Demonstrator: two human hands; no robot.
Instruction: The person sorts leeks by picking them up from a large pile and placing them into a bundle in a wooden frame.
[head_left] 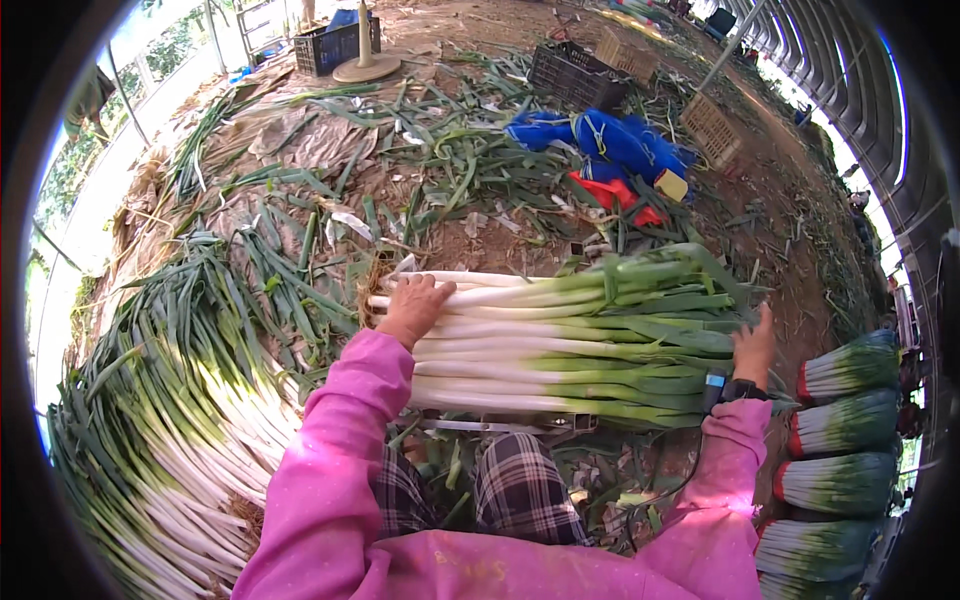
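Observation:
Long green onions (pixel 520 345) lie side by side in a wide layer before me, white root ends left and green leaves right. They rest on a low stand whose metal edge (pixel 480 426) shows on the near side. My left hand (pixel 413 305) lies over the white stalks close to the roots, fingers stretched out. At the leaf ends, my right hand (pixel 755 350) is upright against the green tips, its fingers apart. A dark band (pixel 743 390) circles my right wrist, and a small blue-and-black object (pixel 714 384) sits beside it.
A large heap of loose green onions (pixel 180 420) spreads at my left. Bundled green onions (pixel 840 480) are stacked at the right. Farther off are blue netting (pixel 610 140), a red cloth (pixel 615 195), a black crate (pixel 575 75) and a round-based post (pixel 366 66). Leaf scraps litter the soil.

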